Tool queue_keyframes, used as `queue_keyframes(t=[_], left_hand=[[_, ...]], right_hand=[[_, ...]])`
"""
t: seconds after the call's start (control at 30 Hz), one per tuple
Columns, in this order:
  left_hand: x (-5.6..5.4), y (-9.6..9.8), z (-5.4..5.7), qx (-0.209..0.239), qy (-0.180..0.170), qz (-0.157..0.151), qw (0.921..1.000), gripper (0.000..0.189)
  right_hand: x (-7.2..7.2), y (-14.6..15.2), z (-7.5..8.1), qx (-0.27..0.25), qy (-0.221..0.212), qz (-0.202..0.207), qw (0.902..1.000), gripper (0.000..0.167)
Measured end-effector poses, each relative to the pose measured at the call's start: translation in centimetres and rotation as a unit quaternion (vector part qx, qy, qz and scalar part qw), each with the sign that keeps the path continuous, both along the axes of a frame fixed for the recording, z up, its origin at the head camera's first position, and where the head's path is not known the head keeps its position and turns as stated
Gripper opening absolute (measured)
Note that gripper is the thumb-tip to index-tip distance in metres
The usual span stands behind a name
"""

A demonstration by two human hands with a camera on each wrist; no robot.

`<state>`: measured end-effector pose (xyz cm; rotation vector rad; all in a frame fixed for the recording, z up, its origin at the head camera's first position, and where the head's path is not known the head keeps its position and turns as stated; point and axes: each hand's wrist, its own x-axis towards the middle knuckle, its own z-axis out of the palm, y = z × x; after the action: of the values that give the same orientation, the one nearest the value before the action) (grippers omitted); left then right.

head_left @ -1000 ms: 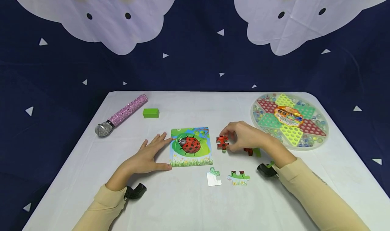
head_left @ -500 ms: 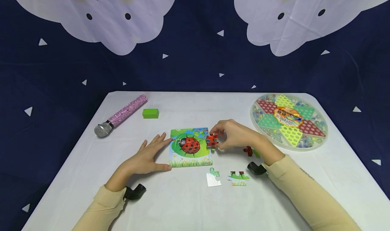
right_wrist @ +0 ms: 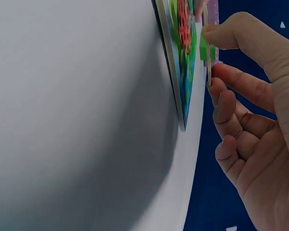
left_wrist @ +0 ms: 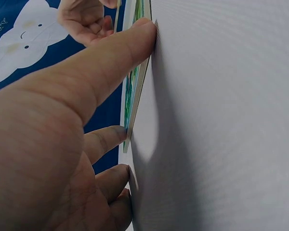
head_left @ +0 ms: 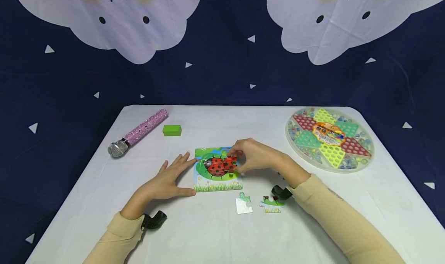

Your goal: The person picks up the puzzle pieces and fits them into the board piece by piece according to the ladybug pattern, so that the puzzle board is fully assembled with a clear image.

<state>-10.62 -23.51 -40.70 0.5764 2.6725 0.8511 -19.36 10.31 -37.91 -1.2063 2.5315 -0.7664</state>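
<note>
A square ladybug puzzle board (head_left: 219, 184) lies flat mid-table. Along its left edge rests my left hand (head_left: 165, 181), fingers spread, with the thumb and a fingertip touching the edge, as the left wrist view also shows. My right hand (head_left: 259, 155) pinches a red, black-spotted puzzle piece (head_left: 230, 164) between thumb and fingers, held over the right half of the board. In the right wrist view that thin piece (right_wrist: 209, 57) is edge-on, apart from the board's surface. Two loose puzzle pieces lie in front: a pale one (head_left: 244, 204) and a grass-and-flower one (head_left: 272, 205).
A pink glitter microphone (head_left: 139, 132) and a green block (head_left: 172, 130) lie at the back left. A round marble game board (head_left: 329, 140) sits at the back right. Beneath my right wrist, another loose piece is nearly hidden.
My right hand has moved left, carrying the red spotted puzzle piece from the table right of the board to over the board. My left hand stays in place.
</note>
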Motion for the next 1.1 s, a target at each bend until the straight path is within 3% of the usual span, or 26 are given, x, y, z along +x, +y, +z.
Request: queue_keyframes(t=[0.57, 1.1], left_hand=[[-0.1, 0.0, 0.1, 0.001, -0.004, -0.002, 1.0000, 0.103], [0.0, -0.1, 0.1, 0.004, -0.002, -0.004, 1.0000, 0.103]], right_hand=[[-0.5, -3.8, -0.3, 0.041, -0.003, 0.023, 0.9989, 0.041], [-0.9, -4.6, -0.6, 0.053, 0.000, 0.033, 0.9981, 0.038]])
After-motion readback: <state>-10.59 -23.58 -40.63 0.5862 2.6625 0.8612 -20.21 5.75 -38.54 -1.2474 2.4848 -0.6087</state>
